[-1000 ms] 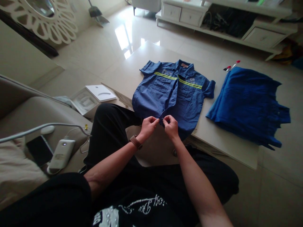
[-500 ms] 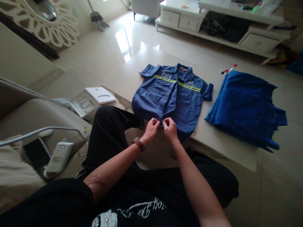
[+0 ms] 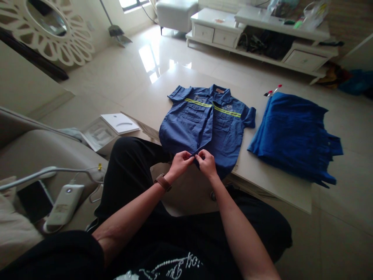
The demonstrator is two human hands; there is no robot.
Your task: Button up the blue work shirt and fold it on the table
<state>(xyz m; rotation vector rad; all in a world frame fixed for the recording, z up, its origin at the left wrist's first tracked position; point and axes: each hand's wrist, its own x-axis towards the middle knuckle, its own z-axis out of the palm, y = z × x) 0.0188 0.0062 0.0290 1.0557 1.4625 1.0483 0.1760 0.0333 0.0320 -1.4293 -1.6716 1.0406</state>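
Observation:
A blue short-sleeved work shirt (image 3: 188, 124) with yellow reflective stripes lies front up on a pale table (image 3: 279, 184), its collar pointing away from me. The lower front edge of the shirt hangs toward me over the table's near side. My left hand (image 3: 181, 162), with a brown watch on the wrist, pinches the front placket near the hem. Close beside it, my right hand (image 3: 206, 162) pinches the same edge, thumb and fingers together. Any button between the fingertips is too small to make out.
Right of the shirt sits a stack of folded blue garments (image 3: 291, 136), with red-capped items (image 3: 274, 90) behind it. To the left are an open white box (image 3: 116, 124), a power bank (image 3: 65, 204) and a dark phone (image 3: 35, 200) on the sofa. A white cabinet (image 3: 224, 37) stands beyond.
Both hands keep their pinch on the shirt's lower edge, the fingers shifting slightly and the left hand turning a little. The whole view has tilted up and shifted slightly.

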